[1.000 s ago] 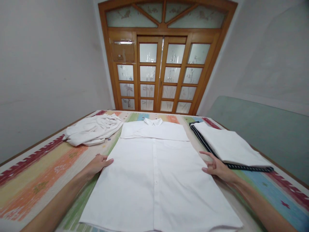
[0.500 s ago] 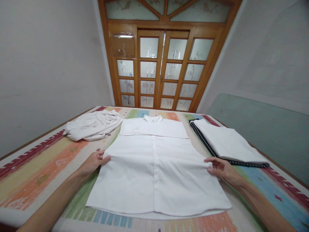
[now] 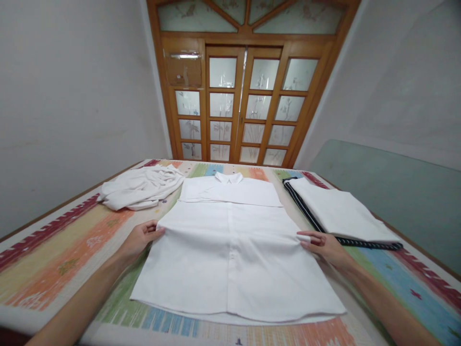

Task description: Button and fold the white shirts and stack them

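Note:
A white collared shirt (image 3: 230,269) lies front up in the middle of the table, its collar at the far end and its hem towards me. Across its upper part runs a horizontal fold edge, and no sleeves stick out at the sides. My left hand (image 3: 142,236) pinches the shirt's left side edge between thumb and fingers. On the opposite edge, at about the same height, my right hand (image 3: 322,246) grips the cloth, fingers on top. A crease runs across the shirt between the two hands.
Left of the collar lies a crumpled white garment (image 3: 142,186). A folded white cloth on a black striped piece (image 3: 345,214) sits at the right. A striped, colourful tablecloth (image 3: 82,240) covers the table. Behind stand wooden glazed doors (image 3: 239,101); a pale green panel (image 3: 389,187) leans right.
My right hand has shifted slightly left and up, drawing the shirt's right edge inward. The crease between the hands is more marked. My left hand has barely moved.

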Motion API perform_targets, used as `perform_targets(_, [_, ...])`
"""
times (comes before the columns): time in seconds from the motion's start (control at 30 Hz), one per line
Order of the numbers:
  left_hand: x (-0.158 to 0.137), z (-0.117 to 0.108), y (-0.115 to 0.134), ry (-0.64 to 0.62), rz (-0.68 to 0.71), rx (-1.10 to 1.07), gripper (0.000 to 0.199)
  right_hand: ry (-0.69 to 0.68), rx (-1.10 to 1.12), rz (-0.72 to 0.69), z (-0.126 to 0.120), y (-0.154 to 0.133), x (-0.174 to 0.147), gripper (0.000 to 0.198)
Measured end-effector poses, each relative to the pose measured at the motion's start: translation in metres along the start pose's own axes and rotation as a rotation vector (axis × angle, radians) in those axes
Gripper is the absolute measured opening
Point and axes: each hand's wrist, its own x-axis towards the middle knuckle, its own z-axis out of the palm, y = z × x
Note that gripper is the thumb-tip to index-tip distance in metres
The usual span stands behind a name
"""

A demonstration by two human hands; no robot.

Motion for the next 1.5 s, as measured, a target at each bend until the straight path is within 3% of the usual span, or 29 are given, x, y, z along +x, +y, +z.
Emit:
perform_targets(0.13, [0.001,-0.005,-0.001,0.101,0.241,0.123,0.051,0.113,-0.093,-0.073,-0.004,0.0,0.001,0.063])
perform_targets(0.23, [0.005,-0.006,0.004,0.126,0.375,0.176,0.052,0.189,-0.214,-0.226,-0.006,-0.003,0.004,0.057])
perform_targets(0.33, [0.012,-0.006,0.01,0.058,0.371,0.21,0.054,0.269,-0.304,-0.399,-0.006,-0.009,0.013,0.053])
perform_targets(0.43, [0.021,-0.004,0.014,0.018,0.29,0.214,0.055,0.179,-0.288,-0.441,-0.003,-0.015,0.023,0.051])
perform_targets(0.53, [0.027,0.0,0.014,0.053,0.276,0.225,0.055,0.067,-0.243,-0.419,0.002,-0.015,0.029,0.051])
perform_targets(0.7, [0.031,0.008,0.009,0.095,0.283,0.202,0.054,0.15,-0.286,-0.414,0.009,-0.01,0.03,0.051])
perform_targets(0.87, [0.029,0.009,0.008,0.1,0.208,0.192,0.057,0.136,-0.296,-0.367,0.007,-0.013,0.025,0.051])
perform_targets(1.1, [0.036,0.011,0.01,0.152,0.221,0.35,0.057,0.147,-0.198,-0.248,0.014,-0.022,0.031,0.048])
perform_targets(1.23, [0.041,0.01,0.004,0.117,0.191,0.362,0.06,0.167,-0.197,-0.113,0.018,-0.017,0.039,0.047])
perform_targets(1.37, [0.034,0.004,0.002,0.005,0.06,0.251,0.064,0.092,-0.137,0.036,0.01,-0.013,0.033,0.052])
perform_targets(1.5, [0.026,-0.001,0.005,-0.061,0.046,0.194,0.064,0.016,-0.102,-0.024,0.005,-0.01,0.025,0.062])
